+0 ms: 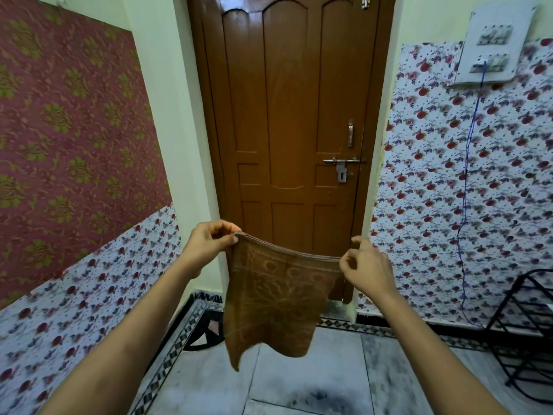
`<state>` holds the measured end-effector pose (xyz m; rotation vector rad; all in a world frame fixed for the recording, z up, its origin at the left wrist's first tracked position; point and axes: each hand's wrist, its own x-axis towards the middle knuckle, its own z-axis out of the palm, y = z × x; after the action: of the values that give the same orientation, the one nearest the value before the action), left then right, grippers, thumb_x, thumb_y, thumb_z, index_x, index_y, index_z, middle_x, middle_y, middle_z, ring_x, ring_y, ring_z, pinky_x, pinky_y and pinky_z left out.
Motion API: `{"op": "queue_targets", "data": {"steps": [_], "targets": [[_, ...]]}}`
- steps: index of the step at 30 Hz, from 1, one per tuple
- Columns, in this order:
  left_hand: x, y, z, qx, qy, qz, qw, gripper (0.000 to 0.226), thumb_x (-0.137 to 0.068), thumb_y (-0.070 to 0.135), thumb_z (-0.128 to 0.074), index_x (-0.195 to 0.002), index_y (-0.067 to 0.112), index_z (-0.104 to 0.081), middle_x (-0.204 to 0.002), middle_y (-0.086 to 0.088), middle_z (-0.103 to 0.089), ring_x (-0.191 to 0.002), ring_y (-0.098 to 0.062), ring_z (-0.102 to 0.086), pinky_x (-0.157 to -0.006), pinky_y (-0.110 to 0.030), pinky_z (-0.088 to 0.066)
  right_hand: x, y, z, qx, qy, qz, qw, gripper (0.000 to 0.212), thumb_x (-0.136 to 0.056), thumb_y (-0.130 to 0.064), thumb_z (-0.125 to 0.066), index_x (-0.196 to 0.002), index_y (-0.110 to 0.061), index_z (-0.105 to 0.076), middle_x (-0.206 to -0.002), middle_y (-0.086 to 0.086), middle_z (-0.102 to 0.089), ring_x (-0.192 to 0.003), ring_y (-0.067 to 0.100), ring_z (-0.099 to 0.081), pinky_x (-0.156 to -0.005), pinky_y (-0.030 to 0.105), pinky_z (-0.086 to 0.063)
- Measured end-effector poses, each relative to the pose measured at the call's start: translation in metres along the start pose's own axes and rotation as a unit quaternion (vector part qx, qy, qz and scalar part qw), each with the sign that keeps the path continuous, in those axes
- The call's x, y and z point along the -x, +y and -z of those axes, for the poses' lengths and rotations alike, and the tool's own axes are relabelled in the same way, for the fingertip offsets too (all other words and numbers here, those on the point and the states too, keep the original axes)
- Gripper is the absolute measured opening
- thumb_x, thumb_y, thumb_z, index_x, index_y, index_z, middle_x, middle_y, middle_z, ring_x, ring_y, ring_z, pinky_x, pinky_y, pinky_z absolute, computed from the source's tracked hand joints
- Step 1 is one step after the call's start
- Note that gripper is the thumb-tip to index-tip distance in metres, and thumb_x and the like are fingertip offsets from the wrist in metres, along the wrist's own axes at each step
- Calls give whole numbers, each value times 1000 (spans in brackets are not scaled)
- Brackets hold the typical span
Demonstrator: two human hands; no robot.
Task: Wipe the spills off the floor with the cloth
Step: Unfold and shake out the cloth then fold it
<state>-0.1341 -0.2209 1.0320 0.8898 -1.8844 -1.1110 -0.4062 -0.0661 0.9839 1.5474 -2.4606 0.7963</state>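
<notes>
A brown patterned cloth (273, 301) hangs folded in front of me, held up by its top edge. My left hand (209, 244) pinches the top left corner between thumb and fingers. My right hand (363, 265) pinches the top right corner. The cloth's lower edge dangles above the grey marble floor (329, 378). Dark smudges mark the floor tiles near the bottom of the view; I cannot tell whether they are spills.
A closed brown wooden door (293, 115) stands straight ahead. Floral-papered walls flank it. A black metal rack (526, 333) stands at the right, with a blue cord hanging from a switchboard (493, 46). A dark sandal (209, 330) lies by the left wall.
</notes>
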Motion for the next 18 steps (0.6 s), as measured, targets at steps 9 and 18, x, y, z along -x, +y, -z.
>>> {"op": "queue_targets", "data": {"steps": [9, 18], "targets": [[5, 1, 20, 74, 21, 24, 997, 14, -87, -2, -58, -86, 9, -66, -78, -1, -71, -82, -17, -66, -71, -20, -57, 12, -10, -6, -424, -19, -79, 902, 13, -82, -8, -68, -81, -21, -68, -82, -3, -68, -83, 11, -62, -72, 18, -46], [7, 0, 23, 110, 25, 121, 986, 14, -88, 0, -55, -79, 8, -61, -74, -7, -60, -64, -15, -60, -57, -22, -55, -5, -25, 0, -429, -129, -136, 884, 25, -95, -13, -48, -77, -19, -65, -82, 0, -61, -82, 14, -54, -71, 26, -42]]}}
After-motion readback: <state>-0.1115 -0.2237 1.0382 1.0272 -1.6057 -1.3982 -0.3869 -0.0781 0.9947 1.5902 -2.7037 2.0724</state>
